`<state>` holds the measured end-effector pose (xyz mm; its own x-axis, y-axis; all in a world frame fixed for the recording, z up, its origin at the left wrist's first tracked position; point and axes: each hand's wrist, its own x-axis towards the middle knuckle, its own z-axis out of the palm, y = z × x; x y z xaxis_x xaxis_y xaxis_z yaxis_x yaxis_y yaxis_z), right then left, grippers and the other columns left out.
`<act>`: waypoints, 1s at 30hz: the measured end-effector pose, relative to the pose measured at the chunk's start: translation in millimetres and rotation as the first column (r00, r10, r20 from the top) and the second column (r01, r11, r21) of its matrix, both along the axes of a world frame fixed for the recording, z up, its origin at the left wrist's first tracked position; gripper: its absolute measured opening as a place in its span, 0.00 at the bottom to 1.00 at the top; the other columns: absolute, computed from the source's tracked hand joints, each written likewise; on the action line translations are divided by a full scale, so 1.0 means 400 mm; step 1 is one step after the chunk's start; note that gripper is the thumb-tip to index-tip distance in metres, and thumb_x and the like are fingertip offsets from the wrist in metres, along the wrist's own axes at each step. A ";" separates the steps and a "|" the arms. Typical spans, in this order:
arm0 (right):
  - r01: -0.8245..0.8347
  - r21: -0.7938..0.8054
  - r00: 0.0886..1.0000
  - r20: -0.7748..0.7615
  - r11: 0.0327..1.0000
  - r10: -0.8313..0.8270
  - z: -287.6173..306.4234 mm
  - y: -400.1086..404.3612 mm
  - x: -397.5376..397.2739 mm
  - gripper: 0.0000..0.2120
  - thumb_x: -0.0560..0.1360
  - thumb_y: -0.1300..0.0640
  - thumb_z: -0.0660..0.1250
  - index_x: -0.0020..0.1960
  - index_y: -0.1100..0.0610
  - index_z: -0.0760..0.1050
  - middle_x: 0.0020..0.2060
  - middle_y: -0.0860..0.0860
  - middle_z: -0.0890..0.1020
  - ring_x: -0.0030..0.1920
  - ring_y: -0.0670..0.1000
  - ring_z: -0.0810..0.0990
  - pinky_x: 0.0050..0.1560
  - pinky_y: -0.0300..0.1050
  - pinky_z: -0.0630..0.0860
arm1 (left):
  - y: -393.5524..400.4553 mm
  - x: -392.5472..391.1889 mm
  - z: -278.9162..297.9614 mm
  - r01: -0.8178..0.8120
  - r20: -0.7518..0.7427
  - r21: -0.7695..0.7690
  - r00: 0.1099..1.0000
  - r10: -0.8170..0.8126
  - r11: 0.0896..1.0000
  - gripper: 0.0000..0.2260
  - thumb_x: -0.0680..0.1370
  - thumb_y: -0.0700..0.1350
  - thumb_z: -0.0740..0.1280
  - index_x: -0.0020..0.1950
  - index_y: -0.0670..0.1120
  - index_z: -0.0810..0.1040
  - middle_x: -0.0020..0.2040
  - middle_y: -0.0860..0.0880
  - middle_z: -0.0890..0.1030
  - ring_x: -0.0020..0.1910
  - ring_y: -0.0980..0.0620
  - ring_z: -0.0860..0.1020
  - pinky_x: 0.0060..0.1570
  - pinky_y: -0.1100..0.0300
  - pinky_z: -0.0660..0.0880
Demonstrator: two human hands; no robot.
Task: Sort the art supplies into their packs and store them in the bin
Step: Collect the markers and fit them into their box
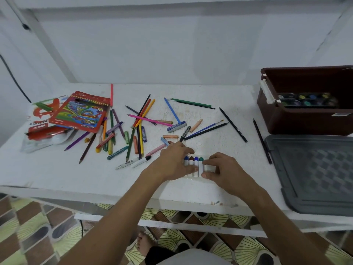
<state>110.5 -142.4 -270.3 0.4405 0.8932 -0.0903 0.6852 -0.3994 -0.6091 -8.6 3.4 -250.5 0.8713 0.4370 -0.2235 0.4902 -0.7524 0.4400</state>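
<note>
Near the table's front edge lies a clear marker pack (pixel 193 177) with several white markers (pixel 194 162) side by side, caps blue, brown, blue and green. My left hand (pixel 174 162) holds the pack's left side, fingers lying over the markers. My right hand (pixel 221 170) pinches the right end of the pack beside the green-capped marker. Loose coloured pencils and crayons (pixel 137 129) are scattered over the table middle. A red pencil box (pixel 80 112) and a pastel pack (pixel 41 119) lie at the left. The brown bin (pixel 305 119) stands at the right.
Inside the bin sits a paint palette set (pixel 305 100). The bin's grey lid (pixel 313 173) lies flat in front of it. Black pencils (pixel 261 140) lie between the lid and my hands. Two white markers (pixel 133 162) lie left of my left hand. A white wall backs the table.
</note>
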 end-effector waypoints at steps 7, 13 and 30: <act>0.020 0.024 1.000 0.015 1.000 -0.021 0.008 0.015 -0.009 0.18 0.73 0.54 0.71 0.62 0.55 0.77 0.51 0.48 0.75 0.37 0.41 0.70 0.47 0.35 0.68 | 0.012 -0.049 -0.004 -0.049 0.098 0.001 0.994 0.048 0.999 0.27 0.71 0.56 0.73 0.67 0.51 0.74 0.63 0.51 0.73 0.62 0.51 0.70 0.61 0.55 0.70; 0.023 -0.043 0.999 0.025 0.999 -0.022 0.011 0.036 -0.013 0.18 0.75 0.53 0.69 0.63 0.55 0.75 0.46 0.46 0.73 0.38 0.41 0.70 0.45 0.34 0.67 | 0.015 -0.066 -0.027 -0.105 0.157 0.063 0.983 0.094 0.992 0.28 0.68 0.61 0.73 0.65 0.54 0.75 0.61 0.52 0.72 0.57 0.53 0.69 0.50 0.62 0.63; -0.080 0.108 0.996 0.045 0.991 0.075 0.065 0.151 -0.082 0.15 0.72 0.52 0.71 0.57 0.54 0.79 0.45 0.48 0.76 0.40 0.42 0.73 0.40 0.27 0.65 | 0.149 -0.190 0.026 -0.338 0.303 0.050 0.902 0.308 0.940 0.09 0.76 0.48 0.68 0.56 0.50 0.80 0.47 0.52 0.77 0.41 0.57 0.74 0.43 0.63 0.68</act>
<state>77.8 -82.1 -244.4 0.3709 0.9283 0.0268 0.7367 -0.2765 -0.6171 -84.6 62.8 -240.1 0.6984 0.7120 0.0729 0.5776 -0.6209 0.5300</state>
